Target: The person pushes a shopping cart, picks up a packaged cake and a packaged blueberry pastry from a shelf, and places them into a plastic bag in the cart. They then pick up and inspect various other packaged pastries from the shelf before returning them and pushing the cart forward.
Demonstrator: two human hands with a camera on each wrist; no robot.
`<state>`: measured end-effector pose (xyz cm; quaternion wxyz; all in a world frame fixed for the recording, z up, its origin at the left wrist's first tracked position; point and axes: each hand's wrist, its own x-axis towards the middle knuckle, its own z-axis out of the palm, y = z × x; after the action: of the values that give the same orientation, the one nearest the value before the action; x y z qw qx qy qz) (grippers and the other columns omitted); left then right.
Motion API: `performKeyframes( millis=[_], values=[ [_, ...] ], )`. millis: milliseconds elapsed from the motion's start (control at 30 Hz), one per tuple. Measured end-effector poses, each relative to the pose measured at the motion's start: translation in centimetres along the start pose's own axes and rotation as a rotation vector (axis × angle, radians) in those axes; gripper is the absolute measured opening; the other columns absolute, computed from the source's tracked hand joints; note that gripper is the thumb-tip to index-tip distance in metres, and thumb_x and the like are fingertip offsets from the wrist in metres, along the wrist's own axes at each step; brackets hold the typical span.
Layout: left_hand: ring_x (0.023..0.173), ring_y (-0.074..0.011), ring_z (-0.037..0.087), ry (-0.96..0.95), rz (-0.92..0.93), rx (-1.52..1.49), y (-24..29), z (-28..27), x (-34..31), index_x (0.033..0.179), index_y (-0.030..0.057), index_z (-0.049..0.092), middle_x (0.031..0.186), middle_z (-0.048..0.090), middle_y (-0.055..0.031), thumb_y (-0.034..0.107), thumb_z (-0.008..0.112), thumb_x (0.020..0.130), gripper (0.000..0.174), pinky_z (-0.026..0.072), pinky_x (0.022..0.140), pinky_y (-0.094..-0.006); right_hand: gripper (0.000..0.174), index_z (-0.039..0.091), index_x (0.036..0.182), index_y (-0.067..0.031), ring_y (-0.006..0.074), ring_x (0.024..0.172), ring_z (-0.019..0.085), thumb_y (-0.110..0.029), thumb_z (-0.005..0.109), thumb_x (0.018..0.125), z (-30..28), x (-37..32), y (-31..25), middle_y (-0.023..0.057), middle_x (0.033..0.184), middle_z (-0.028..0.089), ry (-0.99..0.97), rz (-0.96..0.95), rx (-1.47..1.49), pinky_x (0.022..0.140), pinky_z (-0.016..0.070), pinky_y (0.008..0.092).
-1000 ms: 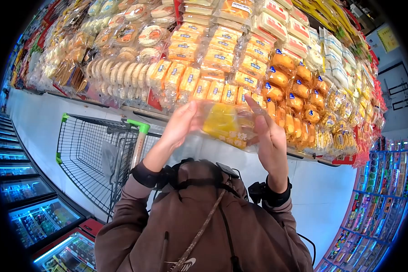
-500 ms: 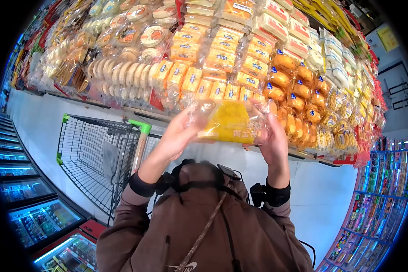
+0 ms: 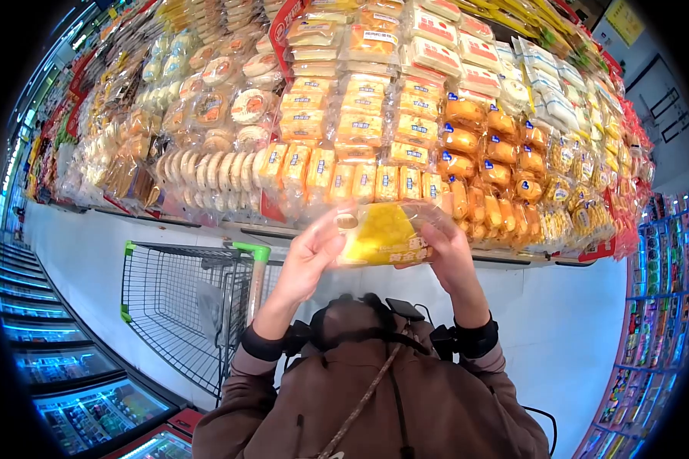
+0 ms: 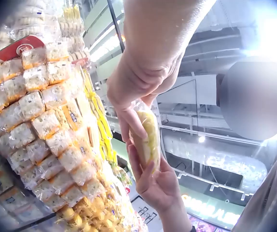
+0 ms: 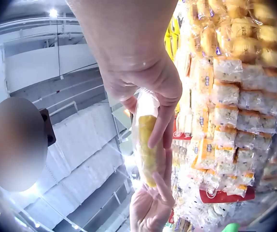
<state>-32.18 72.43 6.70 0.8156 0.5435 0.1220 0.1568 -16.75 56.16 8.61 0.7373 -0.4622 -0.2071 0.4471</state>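
Note:
Between the two hands is a clear plastic package with a yellow panel [image 3: 386, 229], held roughly level in front of the chest. The left hand [image 3: 312, 252] pinches its left end, thumb toward the camera. At the right end, the right hand [image 3: 448, 249] grips the wrapper with thumb and fingers. Seen edge-on in the left wrist view, the package [image 4: 148, 140] lies between the left hand [image 4: 143, 87] above and the right hand [image 4: 160, 191] below. In the right wrist view the right hand [image 5: 148, 82] holds the near end of the package [image 5: 147, 145].
A display of wrapped breads and cakes [image 3: 364, 126] spans the area beyond the hands. At the left stands a wire shopping cart [image 3: 184, 298] with green corners. Freezer cases [image 3: 103, 409] line the far left, and stocked shelves [image 3: 654, 306] rise at the far right.
The head view has shifted, so the display and cart sit differently in it. The package first turned its printed face toward the camera, then tilted slightly. Both hands still hold its ends.

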Motion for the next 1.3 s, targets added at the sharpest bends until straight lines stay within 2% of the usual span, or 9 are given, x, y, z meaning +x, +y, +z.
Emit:
performKeyframes(
  millis=[100,200,300,500,800,900,1033,1167,1300],
  values=[
    [0.1,-0.0188,0.057,0.007,0.004,-0.037,0.1,0.5,0.1,0.135,-0.0001,0.028,0.121,0.05,-0.0123,0.022,0.053,0.089,0.057,0.0539,0.074,-0.0329,0.037,0.045,0.121,0.0001,0.0221,0.091,0.061,-0.019,0.05,0.089,-0.1,-0.2,0.2,0.0116,0.109,0.055,0.033,0.025,0.0,0.065,0.0573,0.039],
    [0.106,-0.0149,0.052,-0.004,-0.096,-0.108,0.8,0.8,-0.2,0.133,0.0039,0.034,0.123,0.049,-0.0087,0.012,0.047,0.092,0.045,0.0485,0.083,-0.0285,0.037,0.046,0.12,0.0007,0.0223,0.087,0.062,-0.02,0.05,0.09,-0.1,-0.5,0.2,0.0121,0.105,0.057,0.067,0.075,-0.012,0.063,0.0574,0.0382],
    [0.101,-0.0171,0.056,0.013,-0.091,-0.094,0.2,0.5,-0.4,0.134,0.0047,0.032,0.117,0.053,-0.01,0.012,0.046,0.092,0.045,0.0526,0.078,-0.0311,0.036,0.046,0.119,0.0009,0.0226,0.084,0.063,-0.019,0.049,0.09,0.0,-0.6,0.0,0.0123,0.102,0.058,0.095,0.114,-0.043,0.062,0.0575,0.0372],
    [0.1,-0.0194,0.057,0.015,-0.086,-0.094,1.3,1.4,-0.8,0.134,0.0043,0.033,0.118,0.052,-0.0106,0.015,0.048,0.091,0.046,0.054,0.076,-0.0356,0.035,0.046,0.12,0.0001,0.0229,0.081,0.063,-0.018,0.049,0.089,0.1,-0.9,0.4,0.0123,0.101,0.059,0.075,0.073,-0.03,0.061,0.0576,0.0367],
    [0.092,-0.0178,0.061,0.02,-0.052,-0.092,0.9,1.3,-1.2,0.132,0.0007,0.032,0.111,0.057,-0.0116,0.025,0.056,0.087,0.056,0.0553,0.069,-0.0345,0.035,0.046,0.12,0.0004,0.0226,0.083,0.063,-0.016,0.048,0.09,0.4,-1.5,0.5,0.0121,0.102,0.058,0.063,0.066,-0.029,0.063,0.0576,0.0372],
    [0.098,-0.0154,0.057,-0.005,-0.062,-0.085,0.7,0.8,-1.4,0.131,0.003,0.036,0.116,0.054,-0.0092,0.016,0.049,0.091,0.044,0.052,0.077,-0.0302,0.035,0.046,0.12,0.0006,0.022,0.084,0.062,-0.016,0.049,0.09,0.5,-1.8,1.0,0.0118,0.102,0.058,0.068,0.079,-0.023,0.063,0.0574,0.037],
    [0.091,-0.0118,0.058,0.008,-0.128,-0.069,0.0,0.4,-1.3,0.13,0.002,0.038,0.107,0.058,-0.0064,0.016,0.05,0.091,0.043,0.0502,0.074,-0.0256,0.034,0.047,0.119,0.0004,0.0204,0.085,0.062,-0.017,0.048,0.09,0.2,-1.7,1.7,0.0109,0.103,0.058,0.082,0.095,-0.014,0.065,0.0571,0.0357],
    [0.091,-0.0108,0.058,0.002,-0.163,-0.086,-0.8,0.3,-1.2,0.13,0.0033,0.038,0.108,0.058,-0.006,0.014,0.049,0.091,0.043,0.0497,0.075,-0.0259,0.033,0.048,0.119,-0.0011,0.0182,0.087,0.061,-0.018,0.047,0.091,0.2,-2.5,2.3,0.0087,0.104,0.058,0.104,0.086,-0.036,0.067,0.0566,0.0342],
    [0.089,-0.0096,0.058,-0.008,-0.296,-0.077,-2.4,-0.1,-0.7,0.131,0.0061,0.039,0.11,0.058,-0.0043,0.01,0.047,0.091,0.041,0.047,0.071,-0.0209,0.032,0.048,0.12,-0.0028,0.0171,0.087,0.06,-0.017,0.046,0.091,-0.6,-3.2,3.8,0.0067,0.103,0.057,0.183,0.08,-0.002,0.067,0.0562,0.0338]
  ],
)
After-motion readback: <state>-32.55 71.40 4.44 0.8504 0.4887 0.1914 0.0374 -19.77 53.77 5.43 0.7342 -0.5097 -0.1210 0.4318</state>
